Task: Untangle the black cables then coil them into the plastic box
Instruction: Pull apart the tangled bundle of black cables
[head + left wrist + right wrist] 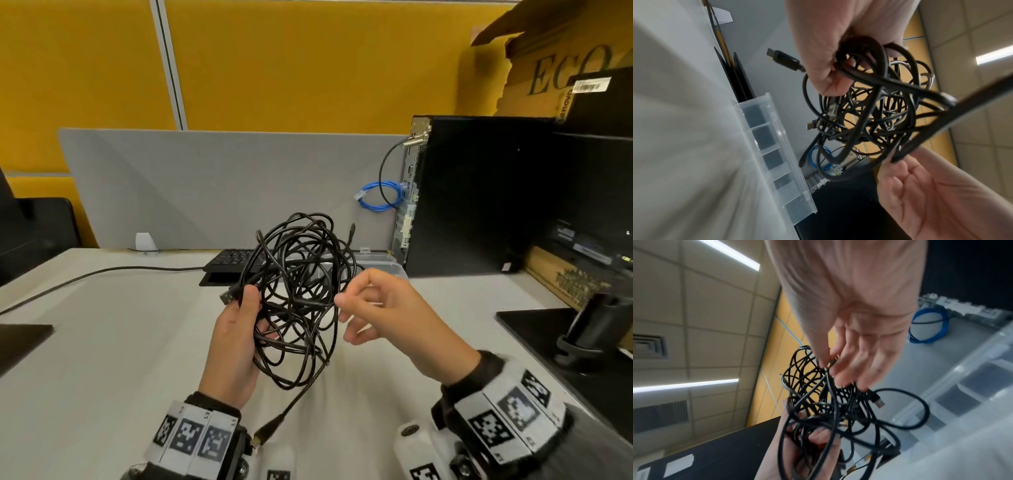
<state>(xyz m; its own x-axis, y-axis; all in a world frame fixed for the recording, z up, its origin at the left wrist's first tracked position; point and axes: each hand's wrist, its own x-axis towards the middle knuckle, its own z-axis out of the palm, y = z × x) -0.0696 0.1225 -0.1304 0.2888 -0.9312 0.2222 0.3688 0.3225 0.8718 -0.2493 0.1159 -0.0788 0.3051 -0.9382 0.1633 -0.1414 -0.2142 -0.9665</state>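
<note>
A tangled bundle of black cables (298, 291) hangs above the white table (102, 359). My left hand (257, 313) grips its left side, and a USB plug (227, 296) sticks out past the thumb. Another plug (265, 433) dangles low near my left wrist. My right hand (340, 299) pinches a strand at the bundle's right edge between thumb and forefinger. The left wrist view shows the left hand (830, 69) closed round the cables (869, 121). The right wrist view shows the right hand (838, 369) at the cables (818, 402). The clear plastic box (380, 263) (777, 146) lies behind the bundle.
A black keyboard (233, 262) lies behind the bundle, left of the box. A black computer tower (479, 195) with a blue cable (380, 197) stands at the back right. A monitor stand (589, 329) is at the right edge. One black cable (102, 272) runs across the table's left side.
</note>
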